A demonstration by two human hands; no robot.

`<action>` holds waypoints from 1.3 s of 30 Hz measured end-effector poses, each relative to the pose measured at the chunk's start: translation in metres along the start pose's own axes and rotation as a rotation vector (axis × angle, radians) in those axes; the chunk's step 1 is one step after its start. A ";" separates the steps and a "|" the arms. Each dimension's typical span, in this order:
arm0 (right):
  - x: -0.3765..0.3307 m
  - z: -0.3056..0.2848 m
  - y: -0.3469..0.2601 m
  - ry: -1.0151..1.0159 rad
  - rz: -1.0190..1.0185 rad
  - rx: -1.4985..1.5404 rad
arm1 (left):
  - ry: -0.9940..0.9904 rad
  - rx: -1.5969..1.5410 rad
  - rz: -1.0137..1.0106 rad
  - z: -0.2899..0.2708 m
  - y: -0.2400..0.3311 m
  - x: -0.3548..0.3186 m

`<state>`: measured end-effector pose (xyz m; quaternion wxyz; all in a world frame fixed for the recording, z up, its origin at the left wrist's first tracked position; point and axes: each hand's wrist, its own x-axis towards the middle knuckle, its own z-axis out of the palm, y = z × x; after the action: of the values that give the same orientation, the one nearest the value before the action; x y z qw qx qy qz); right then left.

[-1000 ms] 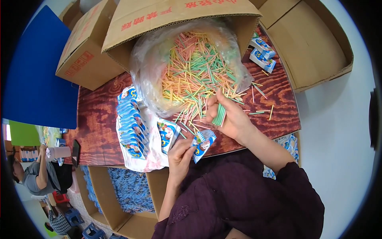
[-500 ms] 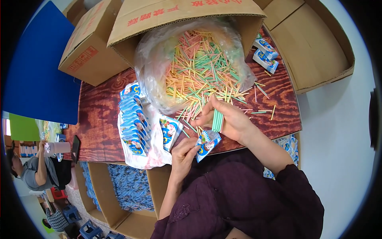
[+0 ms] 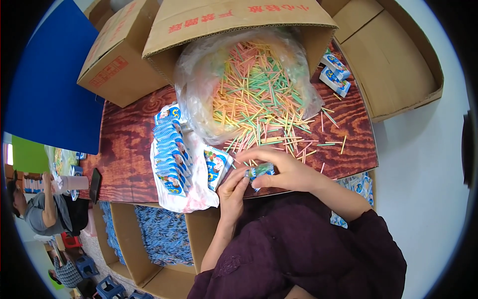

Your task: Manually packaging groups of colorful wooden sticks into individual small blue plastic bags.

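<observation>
A small blue-and-white printed packet (image 3: 264, 169) is held at the table's front edge, with green sticks showing through it. My left hand (image 3: 233, 193) pinches one end of this packet between thumb and fingers. Around its other end curve the thumb and fingers of my right hand (image 3: 294, 172), which partly hide it. Just beyond my hands lies a heap of pink, yellow and green sticks (image 3: 259, 89), spilling out of a clear plastic bag (image 3: 194, 99). A flat packet (image 3: 216, 165) rests left of my left hand, beside a row of overlapping packets (image 3: 172, 152) on a white plastic bag (image 3: 199, 197).
The clear bag sits in a tipped cardboard box (image 3: 234, 22). Another carton (image 3: 122, 55) stands left, an open carton (image 3: 393, 55) right. Two packets (image 3: 334, 79) lie at the far right of the table (image 3: 129, 149). Below is a box of blue packets (image 3: 162, 234). A person (image 3: 42, 209) sits left.
The green sticks have gone from my right palm into the packet. My right hand has come down and left, closing around the packet beside my left hand.
</observation>
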<state>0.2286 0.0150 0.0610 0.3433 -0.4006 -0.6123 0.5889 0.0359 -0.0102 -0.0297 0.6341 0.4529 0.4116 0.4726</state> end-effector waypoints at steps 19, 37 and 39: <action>-0.018 0.055 -0.006 0.131 -0.122 -0.215 | -0.013 -0.062 0.032 -0.037 0.050 -0.022; -0.024 0.021 0.042 0.331 0.090 -0.116 | 0.320 1.174 0.627 -0.079 0.038 -0.003; -0.020 0.022 0.063 0.365 0.062 -0.088 | 0.143 1.325 0.602 -0.044 0.044 0.009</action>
<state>0.2233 -0.0141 -0.0025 0.4127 -0.5339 -0.5524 0.4893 -0.0140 0.0126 0.0010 0.0412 0.8030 0.5093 0.3067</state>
